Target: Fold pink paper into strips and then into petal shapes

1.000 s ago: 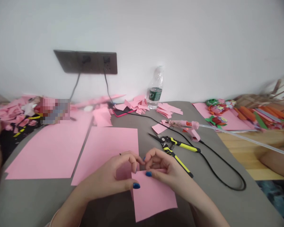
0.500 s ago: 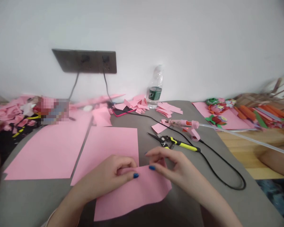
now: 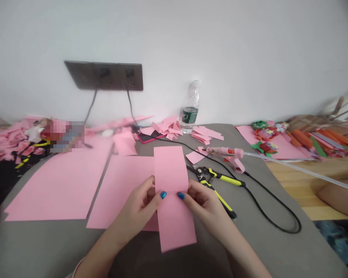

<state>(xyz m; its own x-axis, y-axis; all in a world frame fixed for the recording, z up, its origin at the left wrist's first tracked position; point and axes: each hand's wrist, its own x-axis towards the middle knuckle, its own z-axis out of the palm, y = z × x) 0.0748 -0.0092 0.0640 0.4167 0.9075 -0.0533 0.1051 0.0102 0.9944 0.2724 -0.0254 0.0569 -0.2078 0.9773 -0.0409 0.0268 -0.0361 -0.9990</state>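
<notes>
Head view: pinching an oblong pink paper strip (image 3: 174,224) with both hands, gripping its left edge with the left hand (image 3: 142,197) and its right edge with the right hand (image 3: 204,197). Pressing both blue-nailed thumbs on the near face, slightly apart, and curling the other fingers around the sides, partly out of sight. Holding the strip lengthwise between the hands, reaching both above and below them, with a faint crosswise crease level with the thumbs.

Can see a large pink sheet (image 3: 127,185) on the grey bench (image 3: 295,255) just beyond the left hand, partly covered by it and by the strip, and a second large sheet (image 3: 58,185) farther left. Can make out spring-loaded snips (image 3: 224,178) just beyond the right hand, with yellow-and-black handles spread apart. Can see past these a pink glue gun (image 3: 224,151), fitted with a long clear glue stick (image 3: 292,167) and trailing a black cord (image 3: 287,232) looped well to the right of the right hand.

Can spot a clear water bottle (image 3: 190,112) straight beyond the hands, by the wall; can tell white lettering on its dark green label (image 3: 190,115) but cannot read it. Can see cut pink paper pieces (image 3: 168,127) beside its base, next to a pink-edged phone (image 3: 145,137). Can also see colourful paper flowers (image 3: 268,148) far beyond the right hand, and another person's forearm (image 3: 343,197) off to the right.
</notes>
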